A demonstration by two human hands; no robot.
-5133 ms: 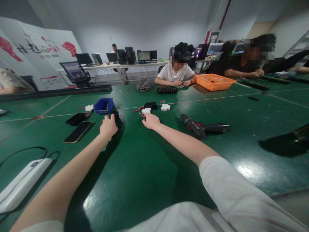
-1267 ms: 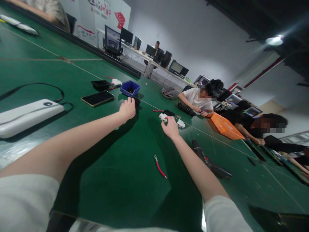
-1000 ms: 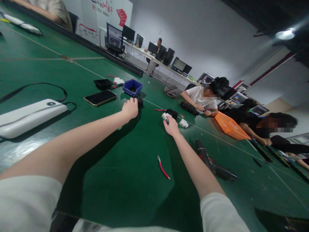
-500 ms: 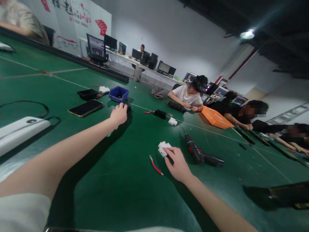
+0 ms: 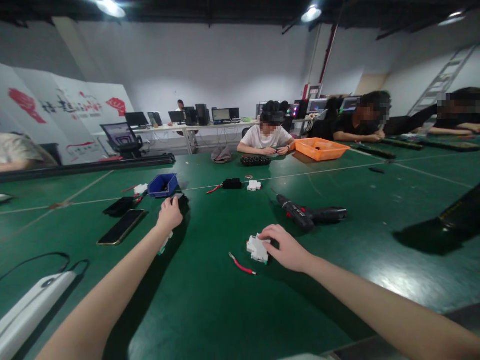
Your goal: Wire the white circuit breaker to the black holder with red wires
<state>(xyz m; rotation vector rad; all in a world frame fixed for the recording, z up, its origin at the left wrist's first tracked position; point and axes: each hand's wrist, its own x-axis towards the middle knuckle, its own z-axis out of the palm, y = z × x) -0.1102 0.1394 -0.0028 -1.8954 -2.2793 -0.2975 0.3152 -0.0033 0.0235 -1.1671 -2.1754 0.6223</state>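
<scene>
My left hand (image 5: 170, 215) is closed, its fingers curled over a small black block-like object (image 5: 182, 201) beside the blue bin (image 5: 163, 189). Most of that object is hidden by the fingers. Under my left wrist a white and green piece (image 5: 165, 245) shows in part. With thumb and fingers, my right hand (image 5: 287, 247) grips the right side of a white circuit breaker (image 5: 257, 248) on the green table (image 5: 202, 305). Just below the breaker lies a short red cable (image 5: 242, 266) with metal lugs. A black cordless drill (image 5: 303, 215) rests beyond my right hand.
A phone (image 5: 122, 227), a black tray (image 5: 119, 206) and a white device (image 5: 35, 302) lie to the left. Farther back are a black part with a red lead (image 5: 231, 184), another white breaker (image 5: 254, 185) and an orange basket (image 5: 320, 150). Several people sit beyond.
The view has levelled and swung. My left hand stays by the blue bin, over the black object. My right hand still holds the breaker, which now sits turned slightly differently in view.
</scene>
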